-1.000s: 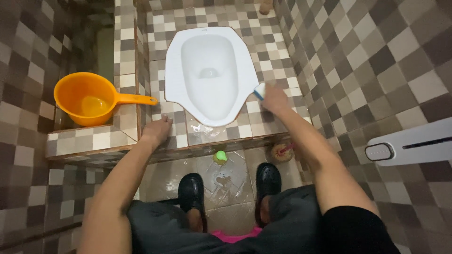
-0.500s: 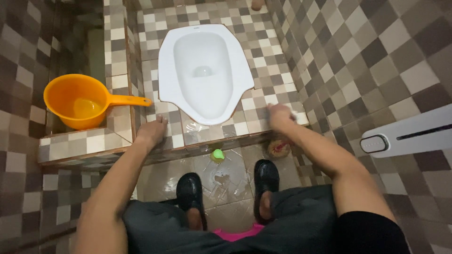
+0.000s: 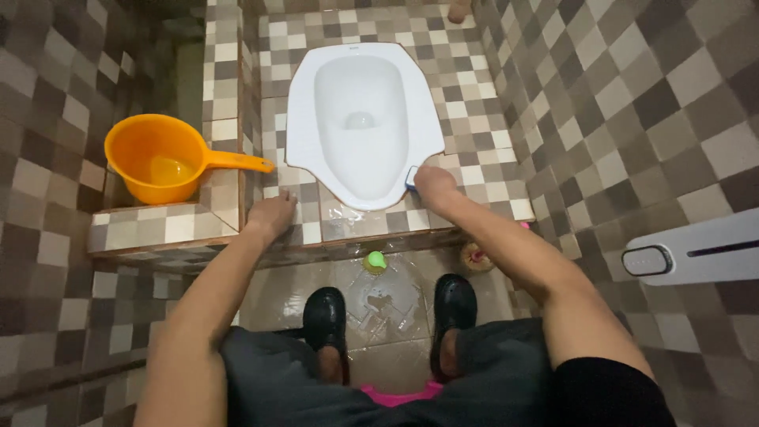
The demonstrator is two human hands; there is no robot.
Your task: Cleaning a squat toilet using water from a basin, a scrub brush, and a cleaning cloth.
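On the wet tiled platform (image 3: 466,178), the right hand (image 3: 433,183) closes on a small blue-and-white scrubbing pad (image 3: 412,179) against the squat toilet (image 3: 364,119) rim, probably light, soft and slippery, best pinched across its back, while the left hand (image 3: 271,214) rests open.

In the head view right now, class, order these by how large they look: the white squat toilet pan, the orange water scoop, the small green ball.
1. White squat toilet pan
2. Orange water scoop
3. Small green ball, clearly the smallest
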